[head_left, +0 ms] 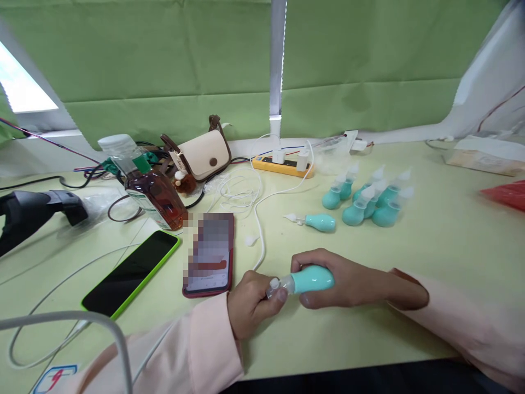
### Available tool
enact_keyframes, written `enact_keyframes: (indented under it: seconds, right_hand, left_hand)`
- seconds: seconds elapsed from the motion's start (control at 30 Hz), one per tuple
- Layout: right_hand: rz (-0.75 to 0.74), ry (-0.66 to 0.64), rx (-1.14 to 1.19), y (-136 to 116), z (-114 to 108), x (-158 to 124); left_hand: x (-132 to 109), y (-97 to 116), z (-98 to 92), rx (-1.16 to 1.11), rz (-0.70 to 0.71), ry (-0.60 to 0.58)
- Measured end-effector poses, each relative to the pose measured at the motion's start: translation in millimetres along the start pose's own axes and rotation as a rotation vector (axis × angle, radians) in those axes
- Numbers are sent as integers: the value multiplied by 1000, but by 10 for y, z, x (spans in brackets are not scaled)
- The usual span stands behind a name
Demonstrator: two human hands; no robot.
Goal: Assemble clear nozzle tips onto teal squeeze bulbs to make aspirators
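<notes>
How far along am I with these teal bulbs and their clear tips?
Done: a cluster of tipped bulbs stands at the back, and a lone bulb lies beside it. In hand: the right hand grips a bulb and the left hand pinches its tip. Left: a loose white piece by the cable; no bare bulbs show.

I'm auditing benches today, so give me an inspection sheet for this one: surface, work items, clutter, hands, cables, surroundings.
Surface: pale green table, no spills seen.
Job's things: held bulb, teal with a clear tip; loose bulb lying on its side; bulb group clustered behind it; white tip lying alone.
Clutter: green phone, red phone, bottle, handbag, black device.
Grippers: right hand wraps the held bulb; left hand fingers pinch its tip.
Cables: white cables coil near the power strip; grey cable crosses the near left.
Surroundings: green backdrop; box and red item far right.
</notes>
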State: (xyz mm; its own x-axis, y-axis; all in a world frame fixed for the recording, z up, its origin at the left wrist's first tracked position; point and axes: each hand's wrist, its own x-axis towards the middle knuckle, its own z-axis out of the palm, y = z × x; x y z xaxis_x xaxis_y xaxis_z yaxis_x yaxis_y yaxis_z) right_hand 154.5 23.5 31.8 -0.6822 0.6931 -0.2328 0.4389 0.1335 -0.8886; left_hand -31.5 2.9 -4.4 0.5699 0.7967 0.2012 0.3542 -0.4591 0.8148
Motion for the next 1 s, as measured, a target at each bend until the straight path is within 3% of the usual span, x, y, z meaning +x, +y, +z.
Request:
enact_keyframes:
  seconds: [0.2,0.33,0.43,0.53,0.73,0.9,1.0]
  right_hand:
    - [-197,180,-396,2,58,-61]
    - [-290,201,-643,17,70,-65]
    - [-347,228,-775,42,75,-56]
    - [-351,243,-730,48,110,-35]
    - [-225,332,-481,5,284,-4]
    - [-157,269,-367,13,295,-25]
    - [-105,142,-195,28,232,-23]
  left_hand:
    - [19,-29,-8,-96,-53,-90]
    - [36,-26,-34,-115,-91,-157]
    - [22,1,-23,-102,-123,-134]
    - [-16,47,28,-102,-171,-16]
    - [-71,98,108,-87,-242,286]
    - [-68,79,82,-56,-191,153]
    - [-64,82,76,-2,-204,187]
